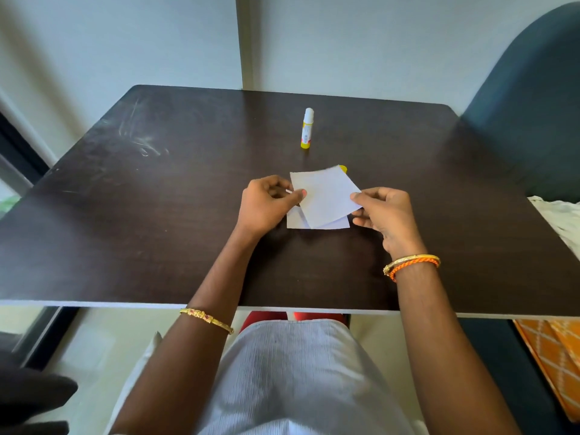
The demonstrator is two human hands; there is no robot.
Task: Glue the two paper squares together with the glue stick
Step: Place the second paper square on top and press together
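A person's two hands meet over a dark worktop [157,215], both pinching one white paper square: the left hand [266,205] grips its left edge, the right hand [384,215] its right corner. The upper paper square [324,196] sits turned at an angle over the lower paper square [295,221], which lies flat beneath. Farther back, the uncapped glue stick [307,128] stands upright, long axis vertical, white tip up. A yellow cap [343,168] peeks from behind the papers.
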